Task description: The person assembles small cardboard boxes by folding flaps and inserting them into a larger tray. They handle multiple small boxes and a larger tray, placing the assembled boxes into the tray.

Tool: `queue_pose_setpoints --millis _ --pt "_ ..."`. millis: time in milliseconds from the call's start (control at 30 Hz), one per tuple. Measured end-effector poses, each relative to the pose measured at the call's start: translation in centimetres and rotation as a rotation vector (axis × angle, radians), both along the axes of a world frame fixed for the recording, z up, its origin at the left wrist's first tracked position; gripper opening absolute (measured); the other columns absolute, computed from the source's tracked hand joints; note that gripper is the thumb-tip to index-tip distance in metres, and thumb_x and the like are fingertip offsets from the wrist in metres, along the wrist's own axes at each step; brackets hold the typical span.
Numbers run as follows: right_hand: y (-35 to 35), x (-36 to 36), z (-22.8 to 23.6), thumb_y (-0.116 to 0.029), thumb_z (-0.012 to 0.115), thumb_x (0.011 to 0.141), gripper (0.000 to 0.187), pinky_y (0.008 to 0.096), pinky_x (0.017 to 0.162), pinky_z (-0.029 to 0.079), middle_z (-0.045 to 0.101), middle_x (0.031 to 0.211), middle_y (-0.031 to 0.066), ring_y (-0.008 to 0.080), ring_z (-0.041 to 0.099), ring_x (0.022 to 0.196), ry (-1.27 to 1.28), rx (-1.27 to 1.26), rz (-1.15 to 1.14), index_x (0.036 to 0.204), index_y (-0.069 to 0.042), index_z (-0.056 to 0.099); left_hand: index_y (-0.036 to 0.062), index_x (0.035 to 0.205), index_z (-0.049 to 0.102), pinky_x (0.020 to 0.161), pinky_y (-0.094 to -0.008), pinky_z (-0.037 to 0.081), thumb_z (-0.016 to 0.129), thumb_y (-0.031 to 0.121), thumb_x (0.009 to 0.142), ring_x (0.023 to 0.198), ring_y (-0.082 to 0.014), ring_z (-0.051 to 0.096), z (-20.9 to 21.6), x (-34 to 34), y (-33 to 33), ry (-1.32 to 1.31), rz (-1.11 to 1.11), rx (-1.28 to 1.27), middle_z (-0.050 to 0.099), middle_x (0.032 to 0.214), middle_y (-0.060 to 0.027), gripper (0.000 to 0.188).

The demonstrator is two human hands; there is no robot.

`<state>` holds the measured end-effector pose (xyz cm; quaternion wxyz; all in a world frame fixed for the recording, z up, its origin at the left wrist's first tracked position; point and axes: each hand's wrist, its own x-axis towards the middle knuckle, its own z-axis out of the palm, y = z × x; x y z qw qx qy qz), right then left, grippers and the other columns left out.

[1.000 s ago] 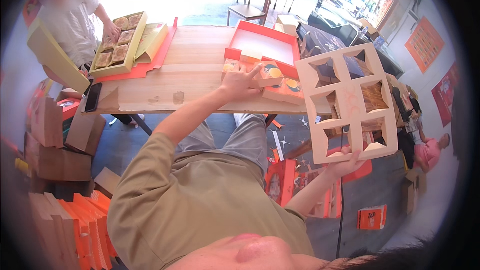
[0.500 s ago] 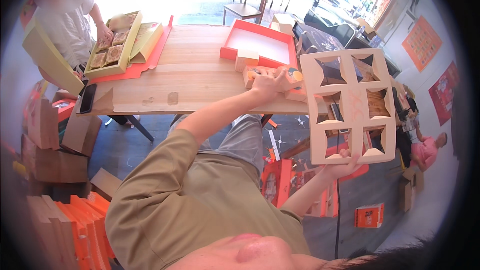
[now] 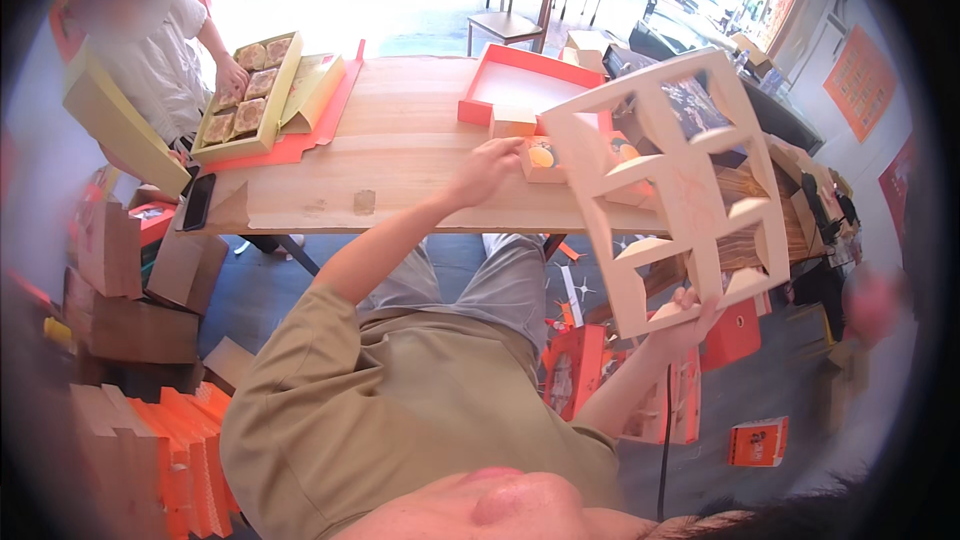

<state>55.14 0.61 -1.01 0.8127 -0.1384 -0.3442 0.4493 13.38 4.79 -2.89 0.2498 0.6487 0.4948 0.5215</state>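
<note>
My right hand point(image 3: 692, 328) grips the lower edge of a cream cardboard divider point(image 3: 700, 175), a frame with six square openings and folded flaps. The divider is held up at a tilt over the table's right end. My left hand point(image 3: 487, 170) is above the wooden table, its fingers loosely stretched toward a small open-topped box point(image 3: 543, 172) with a round yellow patch. The fingertips are at that box's left side; whether they touch it is unclear. Behind it stands another small pale box point(image 3: 512, 121), and the divider partly hides more small boxes.
A red tray-like box point(image 3: 525, 85) with a white inside lies at the table's back right. At the left, a person's hand point(image 3: 231, 78) is over a yellow box point(image 3: 267, 130) of square patterned pieces. A phone point(image 3: 199, 202) lies at the table's left edge. Orange folded cartons point(image 3: 190, 460) stand low left.
My left hand has drawn back leftward off the small boxes. The divider in my right hand has tilted, its top swinging left over them. The view has shifted slightly.
</note>
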Motion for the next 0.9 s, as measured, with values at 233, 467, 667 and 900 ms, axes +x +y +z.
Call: queue_pose_setpoints --millis 233,467,667,900 --pt "0.3 -11.3 -2.0 -0.009 0.063 0.103 0.047 0.0291 0.054 0.053 0.065 0.096 0.0091 0.0161 0.063 0.065 -0.166 -0.137 0.455 0.145 -0.004 0.043 -0.0055 0.159 0.037 0.111 -0.0480 0.048 0.029 0.076 0.103 0.126 -0.0338 0.065 0.5 -11.4 -14.4 -0.997 -0.534 -0.193 0.063 0.138 -0.0251 0.100" --pt "3.4 -25.4 -2.3 -0.011 0.060 0.106 0.033 0.0315 0.060 0.058 0.067 0.099 0.0095 0.0188 0.069 0.073 -0.360 -0.225 0.882 0.137 -0.005 0.049 0.0007 0.146 0.050 0.093 -0.0398 0.060 0.056 0.039 0.106 0.107 -0.0286 0.074 -1.2 -19.7 -26.0 -0.721 0.104 -0.138 0.070 0.121 -0.0220 0.057" --pt "9.3 -35.4 -4.0 -0.015 0.060 0.106 0.031 0.0337 0.063 0.062 0.070 0.105 0.0128 0.0215 0.076 0.087 -0.773 -0.278 0.919 0.134 -0.003 0.054 -0.0019 0.124 0.063 0.083 -0.0340 0.057 0.061 0.019 0.104 0.094 -0.0175 0.071 -4.2 -24.3 -26.4 -0.467 0.577 -0.185 0.074 0.102 -0.0120 0.029" --pt "13.0 -37.6 -6.2 -0.018 0.073 0.095 0.049 0.0417 0.088 0.060 0.073 0.121 0.0210 0.0304 0.075 0.103 -1.399 0.007 0.373 0.135 0.005 0.057 -0.0018 0.129 0.064 0.087 -0.0352 0.056 0.068 0.019 0.099 0.098 -0.0202 0.071 -3.5 -23.4 -26.2 -0.003 0.869 -0.352 0.074 0.105 -0.0132 0.037"
